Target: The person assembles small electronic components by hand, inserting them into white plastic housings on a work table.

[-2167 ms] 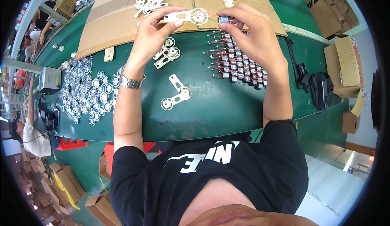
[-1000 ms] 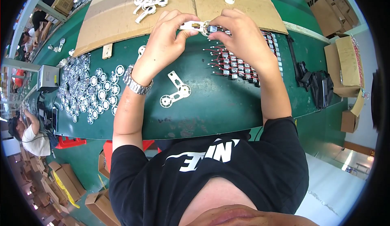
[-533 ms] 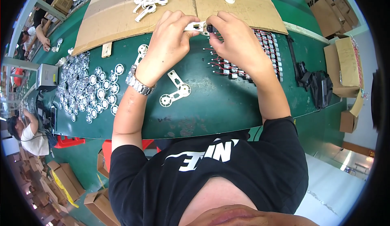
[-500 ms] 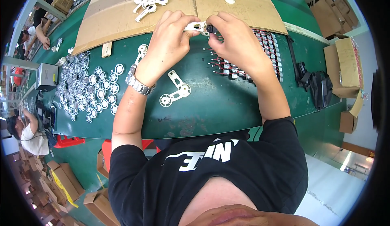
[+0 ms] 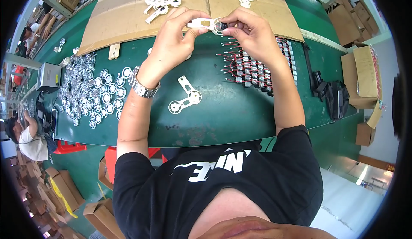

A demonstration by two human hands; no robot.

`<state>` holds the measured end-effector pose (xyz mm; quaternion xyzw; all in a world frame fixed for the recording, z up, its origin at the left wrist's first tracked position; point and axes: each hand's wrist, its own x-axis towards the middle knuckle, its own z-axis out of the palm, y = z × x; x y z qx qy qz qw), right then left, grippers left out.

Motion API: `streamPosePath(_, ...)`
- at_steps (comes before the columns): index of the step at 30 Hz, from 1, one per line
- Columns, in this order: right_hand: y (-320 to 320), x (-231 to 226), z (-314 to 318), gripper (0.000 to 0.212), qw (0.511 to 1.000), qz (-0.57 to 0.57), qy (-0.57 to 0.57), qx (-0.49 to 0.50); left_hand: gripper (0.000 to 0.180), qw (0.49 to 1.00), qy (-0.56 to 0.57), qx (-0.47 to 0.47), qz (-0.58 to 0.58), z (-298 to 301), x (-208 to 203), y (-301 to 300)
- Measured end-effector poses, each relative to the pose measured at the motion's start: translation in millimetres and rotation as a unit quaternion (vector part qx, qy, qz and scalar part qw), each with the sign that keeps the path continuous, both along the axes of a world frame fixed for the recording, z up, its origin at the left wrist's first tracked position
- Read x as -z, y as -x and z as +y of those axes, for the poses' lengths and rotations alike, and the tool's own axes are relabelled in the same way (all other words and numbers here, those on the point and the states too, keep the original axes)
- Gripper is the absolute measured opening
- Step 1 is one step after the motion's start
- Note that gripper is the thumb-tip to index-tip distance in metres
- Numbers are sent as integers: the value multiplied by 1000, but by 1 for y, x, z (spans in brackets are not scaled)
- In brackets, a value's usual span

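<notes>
The cream plastic part (image 5: 201,23) is pinched by the left hand (image 5: 184,26), with the thumb below and the fingers above; how the farther fingers are bent cannot be seen. By the right hand (image 5: 234,26), nearly closed at thumb and forefinger, a small black piece (image 5: 224,25) is gripped at the ring end of this part. Most of that piece is covered by the fingers, so whether it is seated in the ring cannot be told.

Behind the left wrist other pale pieces are almost fully hidden. From the held part, a loose cream part (image 5: 186,95) is seen between six and seven o'clock on the green table (image 5: 206,123). Between four and five o'clock, rows of small motors (image 5: 253,69) with red wires are partly covered by the right forearm. Round wheels (image 5: 103,89) are heaped at eight o'clock. At ten o'clock, a pile of cream parts (image 5: 161,1) on cardboard (image 5: 116,24) is cut off by the upper edge.
</notes>
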<state>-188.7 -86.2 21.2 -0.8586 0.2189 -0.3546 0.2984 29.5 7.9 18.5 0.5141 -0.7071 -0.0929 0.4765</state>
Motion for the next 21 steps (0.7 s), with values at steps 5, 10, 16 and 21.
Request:
streamPosePath(5, -4, -1, 2, 19, 1000, -23, 7, 14, 28, 999, 35, 2, -39, 0, -3, -4)
streamPosePath(10, -1, -1, -1, 18, 998, -58, -26, -3, 31, 998, 37, 12, -50, 0, -5, -4)
streamPosePath(16, 10, -16, 7, 42, 948, 7, -301, -106, 33, 993, 94, 52, -53, 5, -14, 0)
streamPosePath(21, 11, -12, 6, 38, 927, -15, -348, -137, 33, 991, 101, 61, -58, 3, -11, 2)
